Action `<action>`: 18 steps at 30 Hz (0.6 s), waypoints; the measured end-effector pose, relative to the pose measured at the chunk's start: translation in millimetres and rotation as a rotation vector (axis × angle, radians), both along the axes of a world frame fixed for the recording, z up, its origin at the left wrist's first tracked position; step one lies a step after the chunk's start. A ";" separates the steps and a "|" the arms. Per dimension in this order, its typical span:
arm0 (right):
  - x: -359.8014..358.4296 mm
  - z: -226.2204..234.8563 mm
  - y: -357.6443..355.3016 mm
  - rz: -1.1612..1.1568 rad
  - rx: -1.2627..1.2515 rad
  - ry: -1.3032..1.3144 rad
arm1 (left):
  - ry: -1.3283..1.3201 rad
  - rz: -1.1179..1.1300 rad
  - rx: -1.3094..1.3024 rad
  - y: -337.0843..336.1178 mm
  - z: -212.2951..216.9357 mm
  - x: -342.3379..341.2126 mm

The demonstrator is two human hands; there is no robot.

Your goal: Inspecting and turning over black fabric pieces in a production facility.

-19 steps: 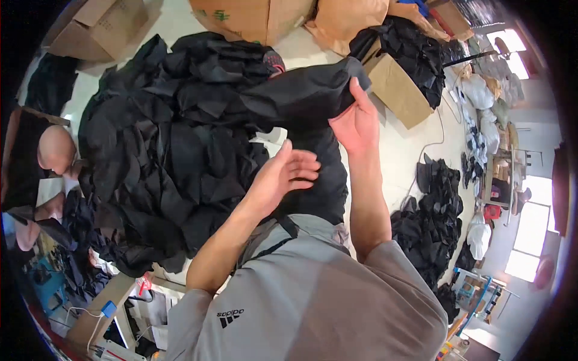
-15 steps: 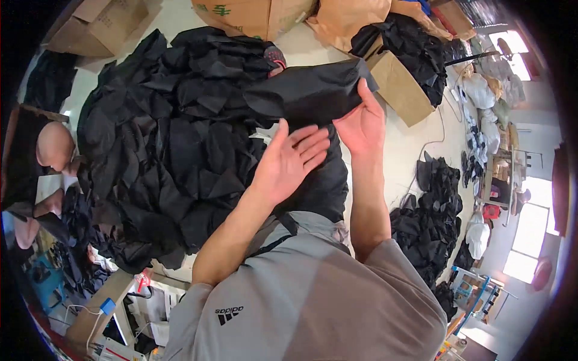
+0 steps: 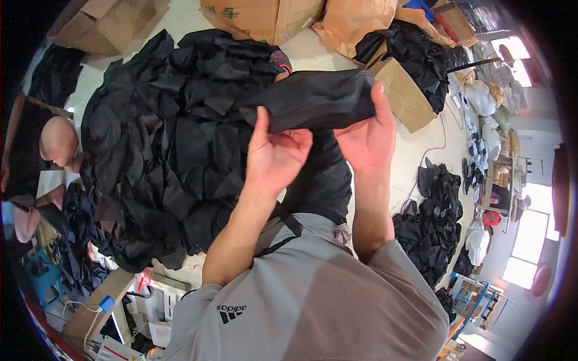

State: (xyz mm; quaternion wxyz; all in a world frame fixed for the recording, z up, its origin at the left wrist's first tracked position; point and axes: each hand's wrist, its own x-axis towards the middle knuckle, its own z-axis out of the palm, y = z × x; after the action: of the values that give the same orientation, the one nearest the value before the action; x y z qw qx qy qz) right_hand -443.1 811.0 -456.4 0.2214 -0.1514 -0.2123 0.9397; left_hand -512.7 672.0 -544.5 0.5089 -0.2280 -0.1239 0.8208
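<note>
A long, flattened piece of black fabric (image 3: 316, 101) is held up in front of me, over the pile's right edge. My right hand (image 3: 366, 143) holds its right end, thumb up along the end and fingers beneath. At the left end, my left hand (image 3: 274, 156) has its thumb up against the cloth's lower edge, and its curled fingers are partly hidden below and behind it. Beyond and to the left lies a big heap of similar black fabric pieces (image 3: 162, 144).
Cardboard boxes (image 3: 102, 24) and a large carton (image 3: 256, 18) stand at the back. An opened carton flap (image 3: 406, 93) lies by more black cloth (image 3: 415, 51). Another black pile (image 3: 430, 222) is on the right floor. Another person (image 3: 59, 141) is at the far left.
My left hand has gone from open, with fingers spread below the fabric, to holding its left end. The right hand keeps its hold. The fabric sits slightly lower and further right.
</note>
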 end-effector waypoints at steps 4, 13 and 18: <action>-1.2 4.5 -16.8 -0.065 0.288 0.042 | 0.151 0.080 0.074 -25.5 -8.6 -19.3; -16.6 8.7 -52.8 0.048 0.360 0.033 | 0.189 0.323 0.089 -84.7 -17.3 -49.1; -26.7 7.5 -76.2 0.086 0.310 0.017 | 0.167 0.431 -0.005 -125.3 -17.9 -59.5</action>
State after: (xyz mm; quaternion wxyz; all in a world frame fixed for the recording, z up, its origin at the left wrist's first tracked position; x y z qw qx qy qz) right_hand -469.7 734.8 -448.8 0.2037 -0.0983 -0.3594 0.9054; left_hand -572.2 546.8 -562.4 0.3297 -0.1290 -0.1253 0.9268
